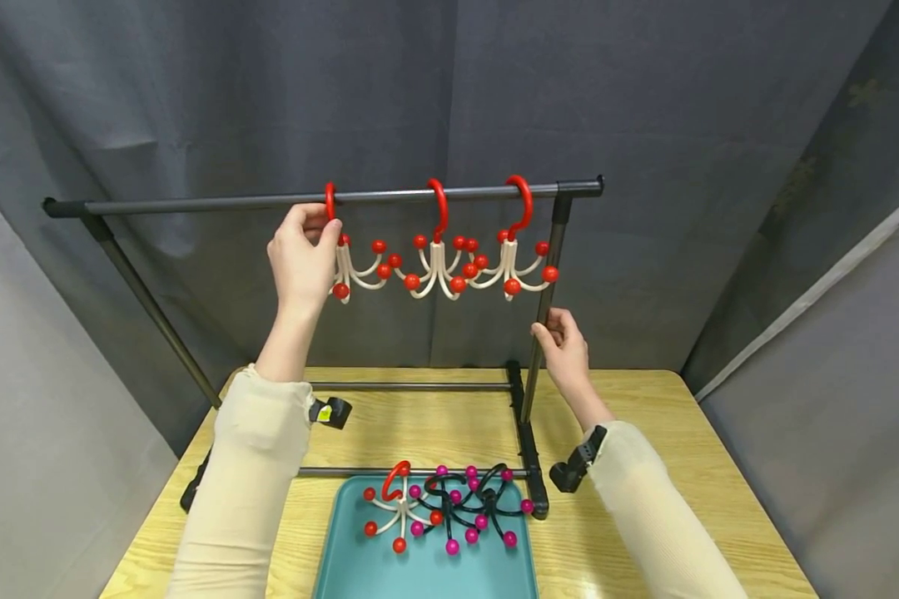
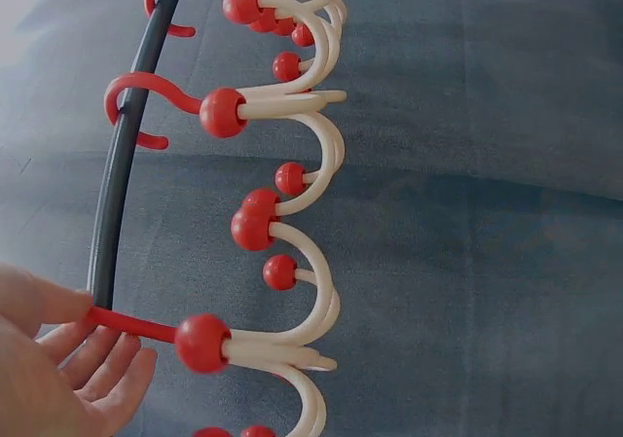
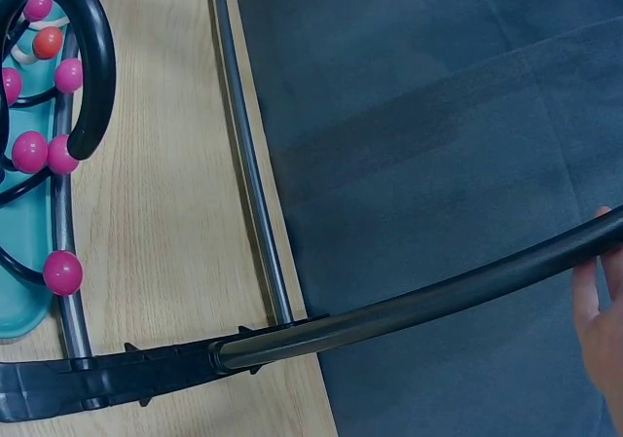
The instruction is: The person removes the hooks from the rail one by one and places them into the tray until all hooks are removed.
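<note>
A dark metal rack has a top bar that carries three white hangers with red balls and red hooks. My left hand pinches the red hook of the leftmost hanger right at the bar; in the left wrist view thumb and fingers close round that hook's stem. The middle hanger and the right hanger hang free. My right hand holds the rack's right upright post at mid height, its fingers lying against the post.
A teal tray sits at the wooden table's near edge, holding one red-and-white hanger and black hangers with magenta balls. The rack's base rails cross the table. Grey curtains close in the back and sides.
</note>
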{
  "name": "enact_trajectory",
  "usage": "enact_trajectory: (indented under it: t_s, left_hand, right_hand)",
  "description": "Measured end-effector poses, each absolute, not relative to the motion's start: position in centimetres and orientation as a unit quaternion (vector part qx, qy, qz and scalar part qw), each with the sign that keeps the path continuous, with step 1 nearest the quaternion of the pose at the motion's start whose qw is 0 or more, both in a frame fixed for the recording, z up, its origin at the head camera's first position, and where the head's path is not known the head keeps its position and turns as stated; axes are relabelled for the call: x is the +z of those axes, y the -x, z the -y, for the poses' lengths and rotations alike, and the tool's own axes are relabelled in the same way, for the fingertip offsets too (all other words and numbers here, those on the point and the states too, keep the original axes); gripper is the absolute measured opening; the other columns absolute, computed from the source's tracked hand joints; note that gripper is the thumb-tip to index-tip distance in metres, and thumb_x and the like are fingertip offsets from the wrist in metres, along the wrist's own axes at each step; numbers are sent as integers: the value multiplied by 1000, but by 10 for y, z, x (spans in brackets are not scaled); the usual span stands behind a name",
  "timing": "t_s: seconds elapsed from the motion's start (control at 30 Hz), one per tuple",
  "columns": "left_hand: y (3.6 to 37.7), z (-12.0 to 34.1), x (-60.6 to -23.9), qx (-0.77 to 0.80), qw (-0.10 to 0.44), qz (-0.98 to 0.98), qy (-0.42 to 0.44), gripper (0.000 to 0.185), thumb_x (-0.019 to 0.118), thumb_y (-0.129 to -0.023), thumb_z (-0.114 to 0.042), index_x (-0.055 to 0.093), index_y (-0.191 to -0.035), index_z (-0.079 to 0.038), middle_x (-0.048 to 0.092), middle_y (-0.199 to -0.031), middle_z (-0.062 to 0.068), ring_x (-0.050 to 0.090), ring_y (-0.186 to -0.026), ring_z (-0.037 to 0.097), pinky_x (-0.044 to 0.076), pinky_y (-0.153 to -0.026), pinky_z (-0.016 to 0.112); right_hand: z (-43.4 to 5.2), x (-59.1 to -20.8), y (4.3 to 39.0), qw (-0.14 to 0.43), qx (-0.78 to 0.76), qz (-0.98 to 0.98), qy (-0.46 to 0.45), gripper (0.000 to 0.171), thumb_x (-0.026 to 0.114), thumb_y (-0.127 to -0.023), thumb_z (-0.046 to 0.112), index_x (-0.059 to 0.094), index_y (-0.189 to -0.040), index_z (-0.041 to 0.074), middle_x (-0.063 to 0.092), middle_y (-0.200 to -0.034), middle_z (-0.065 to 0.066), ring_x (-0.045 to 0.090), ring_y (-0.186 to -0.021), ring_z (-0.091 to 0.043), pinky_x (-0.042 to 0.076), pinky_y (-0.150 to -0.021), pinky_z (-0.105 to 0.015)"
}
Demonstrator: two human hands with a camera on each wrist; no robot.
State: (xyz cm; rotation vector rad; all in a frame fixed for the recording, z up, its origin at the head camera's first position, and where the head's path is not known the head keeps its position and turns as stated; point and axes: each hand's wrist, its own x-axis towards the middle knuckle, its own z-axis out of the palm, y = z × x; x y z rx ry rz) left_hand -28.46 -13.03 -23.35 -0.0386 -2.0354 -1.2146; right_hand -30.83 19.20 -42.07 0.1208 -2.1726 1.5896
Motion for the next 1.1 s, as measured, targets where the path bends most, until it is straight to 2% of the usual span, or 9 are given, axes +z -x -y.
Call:
enact_trajectory:
  t_s: [0.27,0.43,0.63,0.73,0.93,1.1]
  left_hand:
    - [285,132,-231,-483,382,788,8,19,62,-84,-10,64,-102,-4,68,-98,10,65,-87,19,45,-84,27]
    - [279,133,-227,-489,407,771,20,18,64,-83,-9,64,-100,-2,68,-94,11,64,-85,18,44,-82,25]
    - [269,131,-223,-503,438,744,29,16,64,-83,-8,64,-98,-3,68,-92,10,62,-82,14,44,-69,17]
    - [262,129,-222,-506,441,740,41,16,64,-83,-8,64,-98,-2,68,-91,9,61,-80,11,46,-64,14]
    - [245,127,-218,-524,432,731,62,18,65,-83,-10,64,-100,-3,67,-92,10,61,-81,9,49,-67,16]
    - [228,128,-219,-543,436,712,92,21,65,-83,-12,63,-100,-1,66,-90,10,60,-80,7,50,-69,16]
  right_hand:
    - [-192,-421,308,217,576,787,-43,30,58,-89,22,51,-113,5,58,-101,-11,55,-83,3,43,-74,-12]
    - [-191,-416,305,213,575,789,-40,31,57,-90,21,51,-113,3,58,-100,-11,54,-81,6,43,-73,-12]
    - [-184,-398,289,204,592,778,-45,29,57,-89,12,50,-112,-4,57,-101,-20,55,-80,1,42,-71,-11]
    - [-184,-397,288,204,592,778,-46,29,57,-89,12,50,-113,-4,57,-100,-20,55,-81,1,41,-71,-11]
    - [-191,-414,303,211,569,794,-44,31,56,-90,20,50,-115,3,58,-100,-11,55,-81,6,44,-73,-13]
    - [-189,-418,305,208,568,795,-35,32,56,-90,26,50,-115,7,58,-102,-10,55,-83,5,45,-76,-17]
